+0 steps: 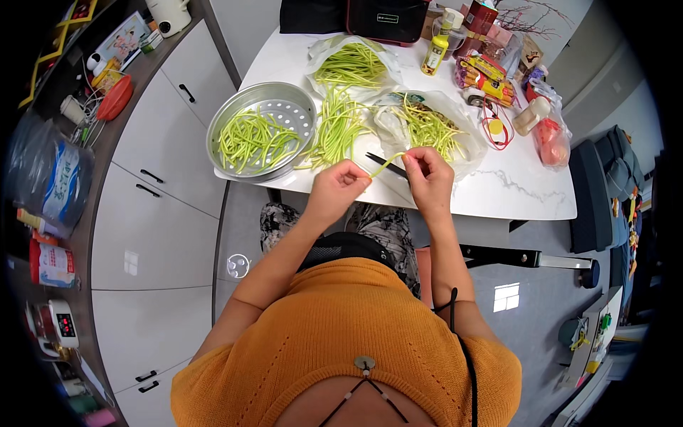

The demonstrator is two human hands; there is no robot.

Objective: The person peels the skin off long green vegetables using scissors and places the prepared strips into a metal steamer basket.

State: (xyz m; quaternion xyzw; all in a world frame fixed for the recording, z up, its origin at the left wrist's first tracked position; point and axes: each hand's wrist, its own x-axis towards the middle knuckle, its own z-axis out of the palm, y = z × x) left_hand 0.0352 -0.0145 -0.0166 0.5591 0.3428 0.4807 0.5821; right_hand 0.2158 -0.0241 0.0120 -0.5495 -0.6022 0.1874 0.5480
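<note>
A thin green stem (386, 165), probably a garlic scape, is stretched between my two hands near the table's front edge. My left hand (338, 191) pinches one end of it. Thumb and fingers of my right hand (428, 183) close on the other end. Behind the stem lies a black pointed tool (376, 158); its kind is unclear. Straight ahead sits a loose pile of stems (334, 128). To its left, a round metal pan with holes (286, 114) holds cut pieces (256, 141). More stems lie in a plastic bag (378, 121) on the right, some with brownish tips.
Another bag of stems (352, 65) stands at the back of the white table (512, 186). A yellow bottle (435, 53), snack packets (486, 80), a red cord (506, 135) and a bag with something red (551, 142) are at the right. Grey-white cabinets (153, 235) line the left.
</note>
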